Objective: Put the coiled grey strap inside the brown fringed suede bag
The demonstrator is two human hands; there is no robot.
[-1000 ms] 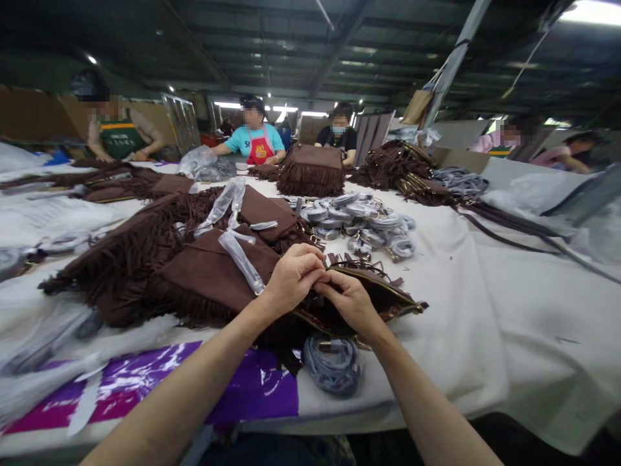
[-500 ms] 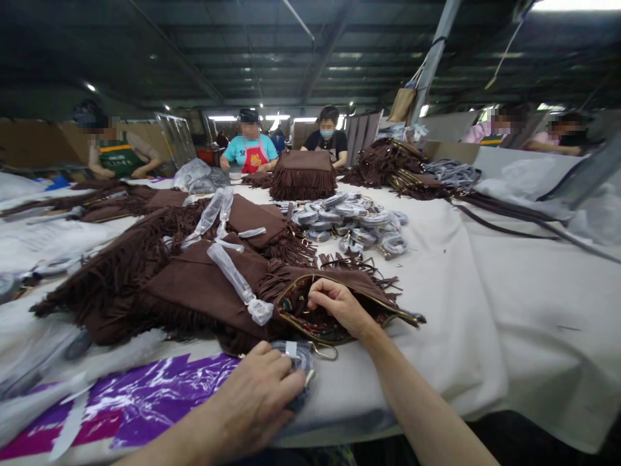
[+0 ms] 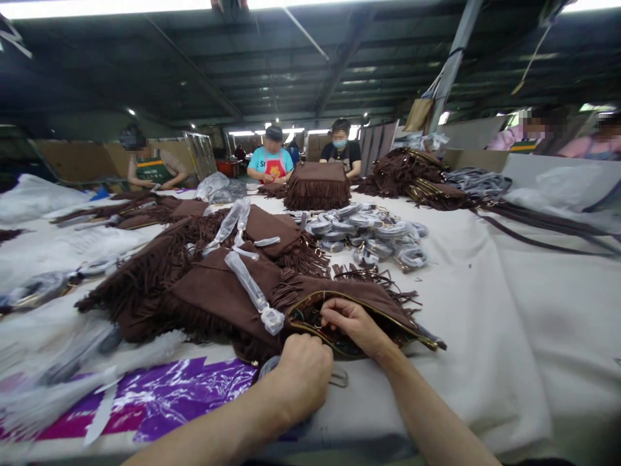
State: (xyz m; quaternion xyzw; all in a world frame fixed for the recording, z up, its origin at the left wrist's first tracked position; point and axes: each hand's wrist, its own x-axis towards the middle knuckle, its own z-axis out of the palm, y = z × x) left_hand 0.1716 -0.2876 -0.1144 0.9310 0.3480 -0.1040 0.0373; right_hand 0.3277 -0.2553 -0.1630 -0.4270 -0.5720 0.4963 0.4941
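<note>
A dark brown fringed bag (image 3: 388, 307) lies with its brass zipper gaping, and a patterned lining shows inside. My right hand (image 3: 356, 325) reaches into the opening, thumb and finger pinched; a thin pale strand rises by the fingertips, and what they pinch is too small to tell. Curled closed at the bag's near edge is my left hand (image 3: 305, 370), its fingertips hidden. Partly behind it lies a wrapped grey coiled strap (image 3: 268, 367), with a metal clasp (image 3: 339, 377) at its right. A plastic-wrapped strap piece (image 3: 247, 281) rests on a neighbouring brown bag (image 3: 194, 285).
Wrapped coiled straps (image 3: 369, 230) form a pile beyond the bag. More fringed bags (image 3: 317, 184) stand farther back, with others heaped (image 3: 407, 171) at right. Purple plastic (image 3: 194, 391) covers the near left of the white-covered table (image 3: 490, 323). Several co-workers sit around.
My left hand has moved up and right from the coiled strap to the bag's near edge, and its fingers have closed. My right hand stays inside the bag. The view has shifted slightly left.
</note>
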